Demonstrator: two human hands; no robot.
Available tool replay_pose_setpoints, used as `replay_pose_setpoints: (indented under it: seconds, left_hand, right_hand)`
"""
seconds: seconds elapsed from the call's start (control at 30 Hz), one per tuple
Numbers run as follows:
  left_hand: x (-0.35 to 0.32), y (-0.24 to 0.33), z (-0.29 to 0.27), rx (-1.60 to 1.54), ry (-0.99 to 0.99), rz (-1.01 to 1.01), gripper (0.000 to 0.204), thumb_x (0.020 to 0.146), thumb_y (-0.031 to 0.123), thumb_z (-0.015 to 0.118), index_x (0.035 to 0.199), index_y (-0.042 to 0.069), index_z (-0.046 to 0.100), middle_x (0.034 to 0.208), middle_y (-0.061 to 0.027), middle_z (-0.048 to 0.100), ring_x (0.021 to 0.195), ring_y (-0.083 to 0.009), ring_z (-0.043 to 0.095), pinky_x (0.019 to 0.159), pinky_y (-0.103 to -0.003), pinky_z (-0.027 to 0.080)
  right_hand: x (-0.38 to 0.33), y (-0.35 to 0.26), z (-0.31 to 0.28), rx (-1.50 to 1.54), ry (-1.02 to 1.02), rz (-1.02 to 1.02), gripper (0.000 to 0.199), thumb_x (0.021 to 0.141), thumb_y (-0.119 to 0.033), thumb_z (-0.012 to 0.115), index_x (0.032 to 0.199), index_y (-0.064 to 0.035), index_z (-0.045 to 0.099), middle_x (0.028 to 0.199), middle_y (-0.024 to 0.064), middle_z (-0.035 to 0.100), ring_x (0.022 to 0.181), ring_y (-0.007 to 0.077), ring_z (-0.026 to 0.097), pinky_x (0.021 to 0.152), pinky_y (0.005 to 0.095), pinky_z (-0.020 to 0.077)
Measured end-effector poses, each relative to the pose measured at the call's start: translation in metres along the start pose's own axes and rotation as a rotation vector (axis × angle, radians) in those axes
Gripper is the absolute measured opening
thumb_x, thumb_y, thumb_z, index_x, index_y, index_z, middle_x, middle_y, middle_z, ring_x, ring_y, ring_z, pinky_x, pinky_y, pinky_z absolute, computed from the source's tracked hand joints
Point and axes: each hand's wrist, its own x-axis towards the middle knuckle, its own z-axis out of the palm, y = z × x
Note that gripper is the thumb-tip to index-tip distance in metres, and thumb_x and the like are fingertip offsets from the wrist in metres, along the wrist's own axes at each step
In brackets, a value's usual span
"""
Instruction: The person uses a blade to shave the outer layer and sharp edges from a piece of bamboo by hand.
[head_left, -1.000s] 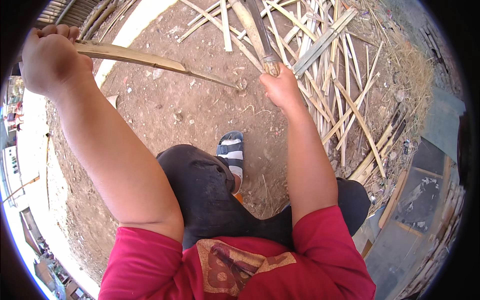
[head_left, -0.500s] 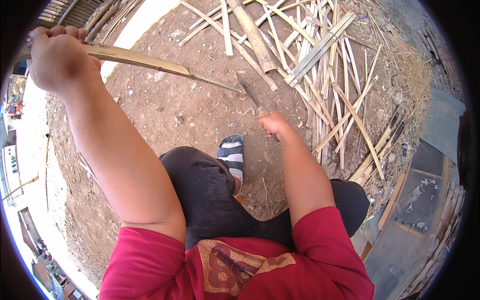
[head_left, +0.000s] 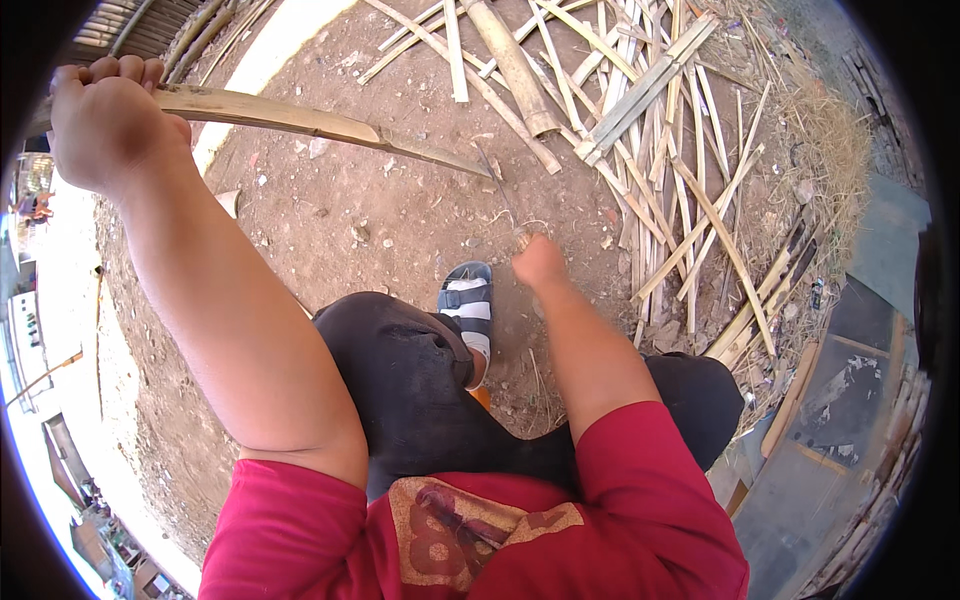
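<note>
High on the left, my left hand is closed round a long split bamboo strip. The strip slants down to the right, its far end out over the dirt ahead of my foot. My right hand grips the handle of a large knife, whose narrow, dark blade points up and away. The blade shows almost edge-on, with its tip by the strip's far end; whether they touch I cannot tell. My right fingers are partly hidden behind the hand.
Split bamboo strips lie in a loose heap at the far right, with a thick bamboo pole beside them. Dry straw and dark boards line the right side. My sandalled foot rests on the dirt between my hands.
The knife has turned, so its blade now looks thinner and almost edge-on. My right hand has shifted slightly nearer and left. The left hand has moved a little left with the strip.
</note>
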Motion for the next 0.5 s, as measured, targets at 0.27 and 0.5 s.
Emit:
replay_pose_setpoints:
  seconds: [0.27,0.5]
  left_hand:
    - [-0.008,0.008,0.012,-0.021,0.015,0.084,0.020,0.086,-0.015,0.030,0.079,0.002,0.036,0.071,-0.0041,0.040,0.059,-0.0139,0.042,0.051,-0.026,0.032]
    - [-0.019,0.022,0.011,-0.049,-0.070,0.077,0.016,0.085,-0.014,0.031,0.082,0.000,0.038,0.071,-0.0047,0.035,0.059,-0.0151,0.034,0.058,-0.030,0.041]
  right_hand:
    - [0.020,-0.018,-0.078,0.531,-0.380,0.143,0.021,0.077,-0.011,0.067,0.090,0.0037,0.063,0.073,0.0115,0.062,0.052,0.0170,0.055,0.046,0.0341,0.0432]
    - [0.000,-0.075,-0.146,0.814,-0.225,-0.118,0.027,0.081,-0.004,0.065,0.104,0.0021,0.054,0.068,0.0019,0.052,0.054,0.0110,0.046,0.048,0.0284,0.0415]
